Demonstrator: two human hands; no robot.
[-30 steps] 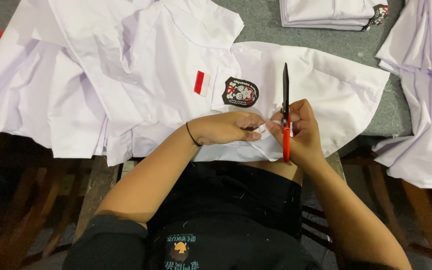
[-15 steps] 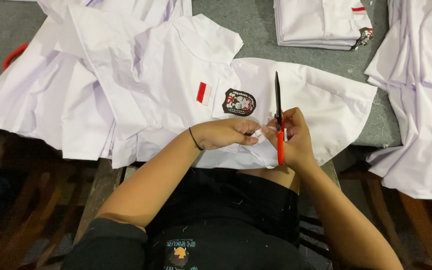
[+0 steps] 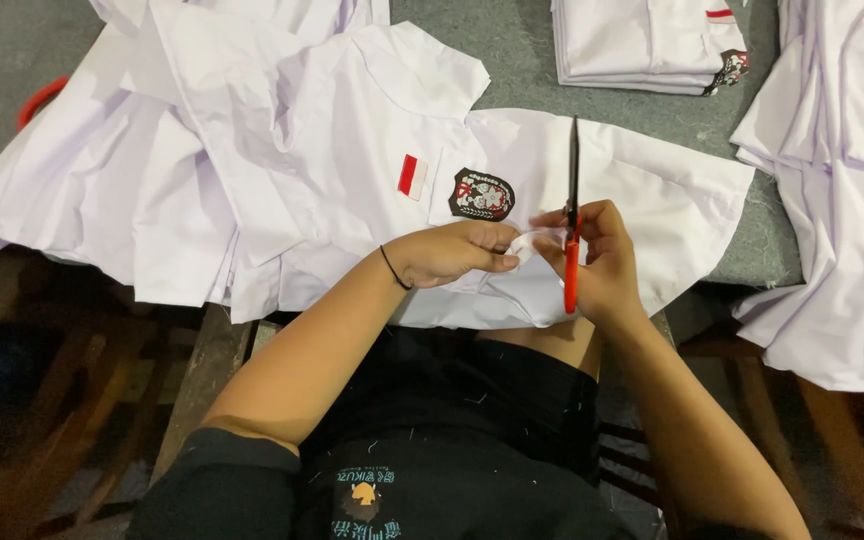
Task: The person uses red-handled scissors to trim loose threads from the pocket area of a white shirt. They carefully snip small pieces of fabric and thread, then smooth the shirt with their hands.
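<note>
A white shirt (image 3: 352, 170) lies spread on the grey table, with a red-and-white flag patch (image 3: 412, 176) and a black crest badge (image 3: 481, 194) on its chest. My left hand (image 3: 449, 252) pinches a fold of the shirt's lower edge (image 3: 527, 245) near the table's front. My right hand (image 3: 602, 255) touches the same fold and holds red-handled scissors (image 3: 572, 215), whose dark blades point away from me and look closed. A thin black band circles my left wrist.
A stack of folded white shirts (image 3: 642, 45) sits at the far right of the table. More white shirts (image 3: 842, 190) hang over the right edge. A red handle (image 3: 40, 98) peeks out at the far left. Wooden slats (image 3: 42, 350) lie below.
The view has shifted slightly; both hands stay at the shirt's lower edge, working the same fold, with the scissors still upright in my right hand.
</note>
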